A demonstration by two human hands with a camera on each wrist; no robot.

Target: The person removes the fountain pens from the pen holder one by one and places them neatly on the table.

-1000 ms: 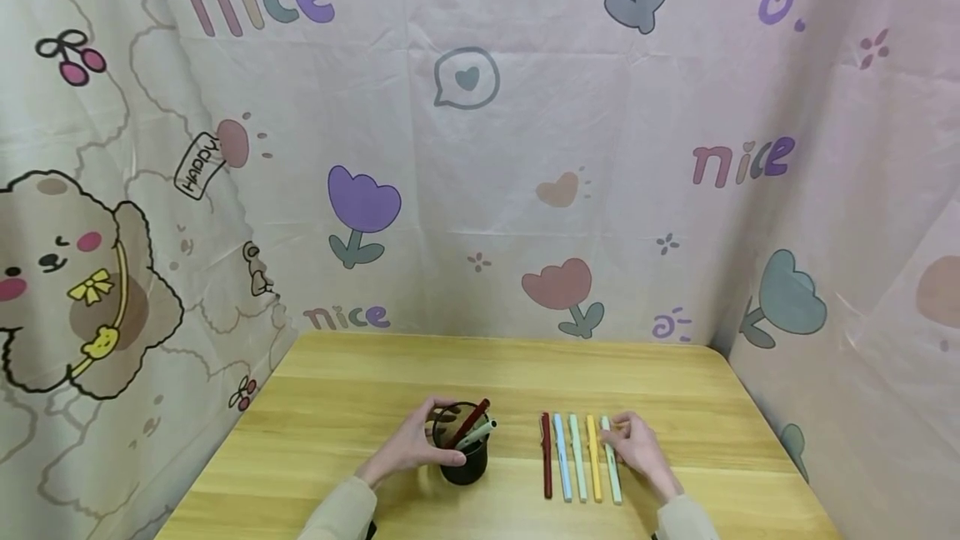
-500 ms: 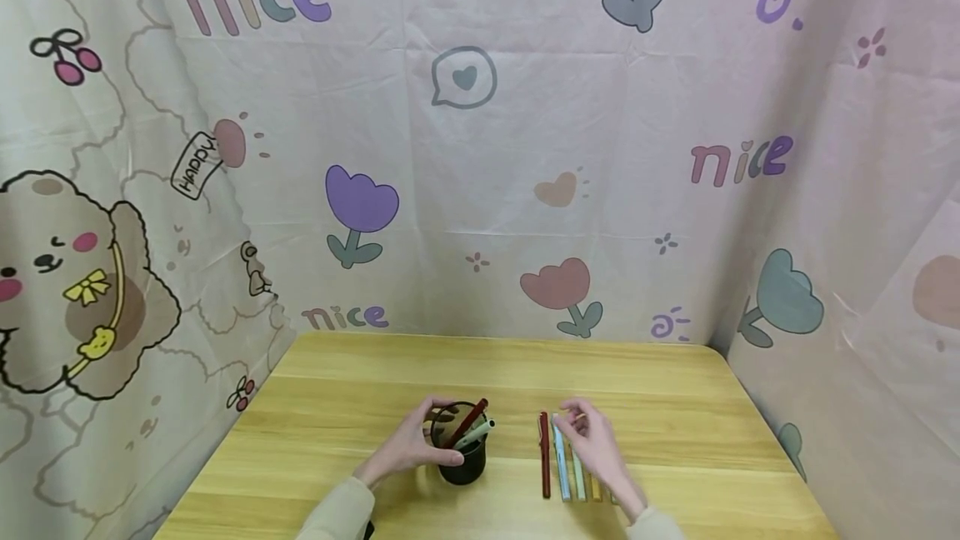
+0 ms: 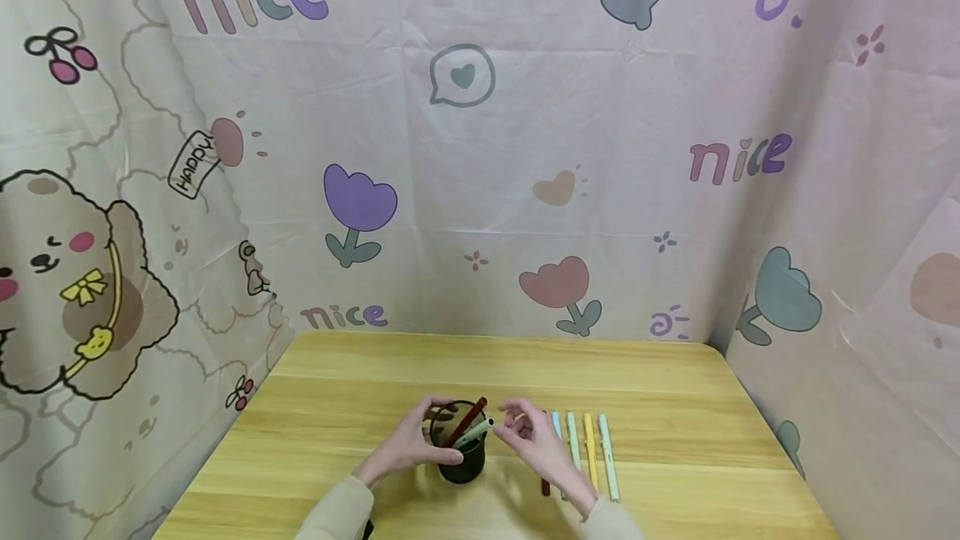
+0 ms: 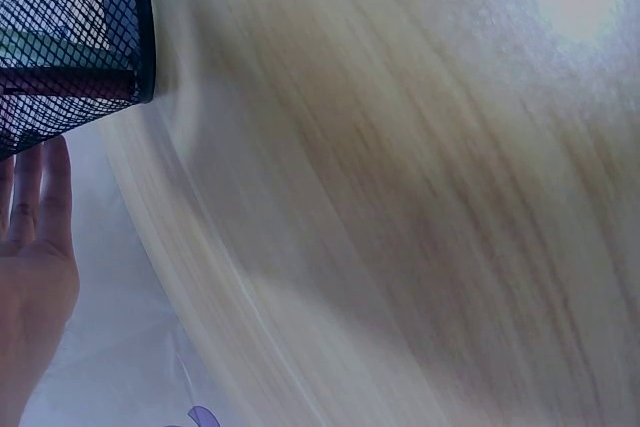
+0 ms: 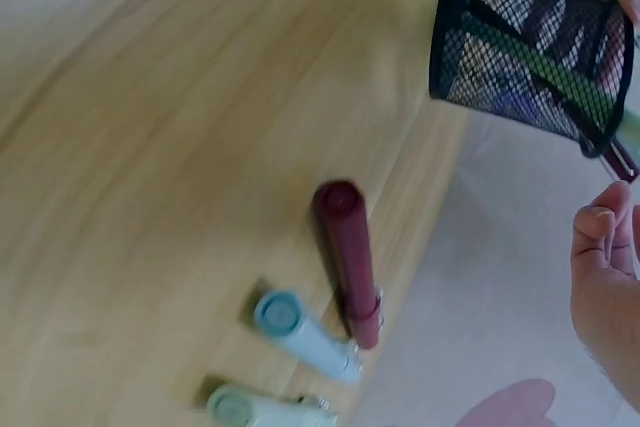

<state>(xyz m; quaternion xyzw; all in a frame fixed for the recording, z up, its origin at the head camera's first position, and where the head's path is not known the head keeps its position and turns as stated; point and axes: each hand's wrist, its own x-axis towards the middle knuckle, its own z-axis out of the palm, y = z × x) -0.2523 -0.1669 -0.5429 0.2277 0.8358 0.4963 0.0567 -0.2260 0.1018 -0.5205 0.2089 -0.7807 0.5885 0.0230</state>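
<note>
My left hand point(image 3: 408, 444) grips a black mesh pen holder point(image 3: 463, 468), thumb on the near side and fingers round the far side. A dark red pen point(image 3: 470, 421) and a pale green pen point(image 3: 472, 435) lean out of its top. Just right of the rim is my right hand point(image 3: 542, 447), its fingers bent beside the green pen's end; I see nothing held in it. Under and beyond that hand lies a row of pens: a dark red pen point(image 5: 350, 262), a blue pen point(image 5: 300, 332), a pale green pen point(image 3: 573, 432), a yellow pen point(image 3: 591, 448) and another pale green pen point(image 3: 608, 457).
All this is on a wooden table point(image 3: 360, 373). Printed cloth point(image 3: 465, 165) hangs behind the table's far edge and along both sides. The right forearm partly covers the row of pens in the head view.
My right hand has moved left from the rightmost pale green pen, over the row, to beside the pen holder. The row still lies there. My left hand keeps its grip on the holder.
</note>
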